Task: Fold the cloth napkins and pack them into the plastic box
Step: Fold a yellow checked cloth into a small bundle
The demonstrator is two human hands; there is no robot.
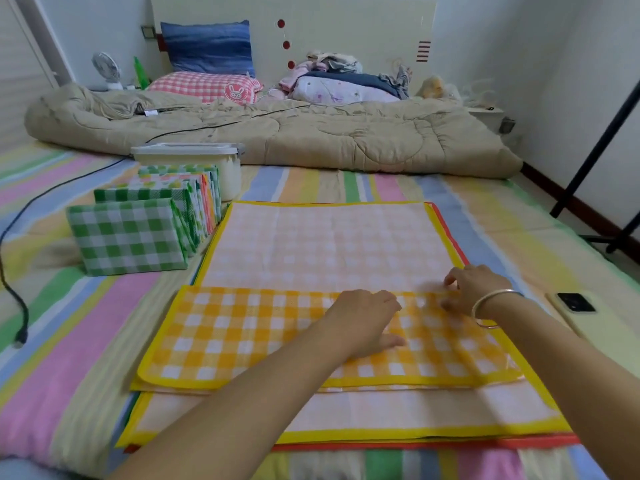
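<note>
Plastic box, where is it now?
Head view, upper left: the plastic box sits behind the row of folded napkins, before the rolled beige quilt.

No legible text — none anywhere

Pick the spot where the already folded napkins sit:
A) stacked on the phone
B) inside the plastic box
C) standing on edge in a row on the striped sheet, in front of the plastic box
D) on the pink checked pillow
C: the folded napkins stand on edge in a row on the striped sheet, the farthest ones up against the front of the plastic box.
</note>
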